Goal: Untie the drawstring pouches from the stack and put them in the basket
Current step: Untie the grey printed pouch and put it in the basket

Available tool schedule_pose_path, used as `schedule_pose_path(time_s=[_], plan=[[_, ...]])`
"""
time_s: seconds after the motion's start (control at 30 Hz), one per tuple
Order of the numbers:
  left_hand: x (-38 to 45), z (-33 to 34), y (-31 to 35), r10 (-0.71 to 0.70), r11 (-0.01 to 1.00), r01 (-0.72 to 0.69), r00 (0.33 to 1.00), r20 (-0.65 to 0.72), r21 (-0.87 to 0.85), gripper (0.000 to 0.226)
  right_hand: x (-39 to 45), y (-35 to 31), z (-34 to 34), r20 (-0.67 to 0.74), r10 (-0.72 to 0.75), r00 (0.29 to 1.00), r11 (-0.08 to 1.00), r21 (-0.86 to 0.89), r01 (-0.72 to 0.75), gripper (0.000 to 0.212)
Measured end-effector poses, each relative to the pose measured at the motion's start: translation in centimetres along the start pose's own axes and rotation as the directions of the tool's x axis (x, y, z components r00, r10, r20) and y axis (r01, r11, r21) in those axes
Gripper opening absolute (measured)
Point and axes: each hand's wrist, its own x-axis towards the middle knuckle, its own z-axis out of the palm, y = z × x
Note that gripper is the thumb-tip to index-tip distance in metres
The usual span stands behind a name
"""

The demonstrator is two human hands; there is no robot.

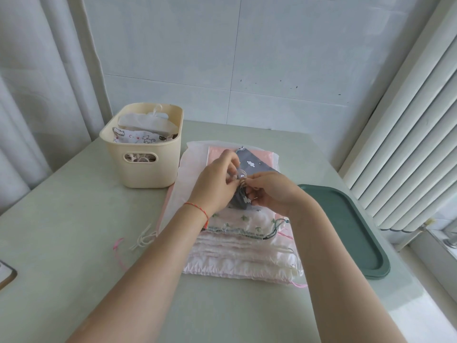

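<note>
A stack of drawstring pouches (242, 246), mostly white and pale pink, lies in the middle of the table. On top of it lies a grey pouch with white clouds (249, 161). My left hand (217, 179) and my right hand (270, 191) meet over its gathered neck. Both pinch the beige drawstring (241, 175) at its knot. A cream plastic basket (138, 167) stands to the left of the stack, with white printed pouches and a white hanger inside.
A dark green tray (353, 231) lies right of the stack, close to my right forearm. Loose white and pink cords (141, 240) trail on the table left of the stack. A radiator (408, 134) runs along the right side; a tiled wall stands behind.
</note>
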Motion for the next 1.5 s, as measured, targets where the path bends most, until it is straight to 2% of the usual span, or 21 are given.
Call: schedule_pose_path(time_s=[0.13, 0.23, 0.3, 0.4, 0.53, 0.7, 0.8, 0.87, 0.97, 1.03, 1.13, 1.23, 1.27, 1.3, 1.37, 1.43, 1.5], plan=[[-0.1, -0.1, 0.3, 0.033, 0.992, -0.027, 0.999, 0.043, -0.122, 0.021, 0.0, -0.2, 0.0, -0.021, 0.037, 0.999, 0.994, 0.108, -0.034, 0.017], [0.0, 0.1, 0.0, 0.021, 0.995, -0.019, 0.999, 0.024, -0.096, 0.017, 0.0, -0.1, 0.0, -0.022, 0.026, 0.999, 0.995, 0.096, -0.024, 0.020], [0.1, 0.1, -0.3, 0.012, 0.998, -0.011, 1.000, 0.016, -0.067, 0.014, 0.0, -0.1, 0.0, -0.024, -0.013, 1.000, 0.998, 0.058, 0.015, 0.021], [0.2, 0.1, -0.5, -0.019, 0.998, 0.020, 0.999, 0.026, -0.054, 0.015, -0.1, -0.2, -0.2, -0.035, -0.064, 0.997, 0.998, -0.009, 0.064, 0.011], [0.0, 0.2, -0.2, -0.052, 0.996, 0.052, 0.999, 0.002, -0.076, 0.029, -0.1, -0.2, 0.0, -0.078, -0.102, 0.992, 0.983, -0.159, 0.089, 0.021], [0.2, 0.1, -0.3, -0.132, 0.980, 0.126, 0.991, -0.031, -0.156, 0.015, -0.1, -0.3, 0.5, -0.163, -0.212, 0.964, 0.925, -0.351, 0.145, 0.016], [0.5, -0.1, -0.4, -0.147, 0.983, 0.148, 0.989, 0.018, -0.109, 0.018, 0.1, -0.3, 0.5, -0.238, -0.295, 0.925, 0.859, -0.490, 0.147, 0.013], [0.5, -0.3, -0.6, -0.152, 0.986, 0.157, 0.985, 0.082, -0.060, 0.013, 0.4, 0.0, 0.2, -0.325, -0.357, 0.876, 0.834, -0.534, 0.142, 0.013], [0.2, -0.7, -0.8, -0.085, 0.996, 0.078, 0.965, 0.249, 0.038, 0.010, 0.8, 0.5, -0.5, -0.459, -0.465, 0.758, 0.800, -0.585, 0.136, 0.008], [0.1, -0.7, -0.6, -0.051, 0.995, 0.015, 0.931, 0.361, 0.100, 0.011, 1.0, 0.9, -0.3, -0.486, -0.491, 0.723, 0.791, -0.597, 0.136, 0.010], [0.2, -0.7, -0.7, -0.080, 0.988, 0.019, 0.909, 0.409, 0.151, 0.012, 1.2, 0.9, 0.1, -0.437, -0.469, 0.768, 0.782, -0.610, 0.131, 0.011], [0.5, -1.2, -0.9, -0.107, 0.994, 0.098, 0.966, 0.233, 0.048, 0.007, 1.0, 0.2, -0.3, -0.353, -0.364, 0.862, 0.840, -0.525, 0.140, 0.008], [0.5, -1.5, -0.8, -0.120, 0.992, 0.124, 0.976, 0.179, -0.011, 0.009, 0.8, 0.0, -0.4, -0.330, -0.318, 0.889, 0.867, -0.480, 0.132, 0.009], [0.7, -1.7, -0.7, -0.149, 0.986, 0.160, 0.975, 0.165, -0.052, 0.020, 0.6, -0.1, -0.5, -0.305, -0.274, 0.912, 0.888, -0.444, 0.119, 0.010], [0.9, -2.0, -0.7, -0.185, 0.980, 0.196, 0.957, 0.226, -0.030, 0.035, 0.4, -0.3, -0.5, -0.253, -0.223, 0.941, 0.906, -0.409, 0.105, 0.011], [0.9, -2.0, -1.1, -0.162, 0.986, 0.147, 0.944, 0.287, 0.073, 0.025, 0.3, -0.2, -0.6, -0.239, -0.221, 0.946, 0.902, -0.419, 0.105, 0.012], [0.8, -2.1, -1.9, -0.199, 0.980, 0.185, 0.940, 0.277, 0.076, 0.012, 0.2, -0.3, -0.9, -0.252, -0.244, 0.937, 0.892, -0.436, 0.115, 0.015]])
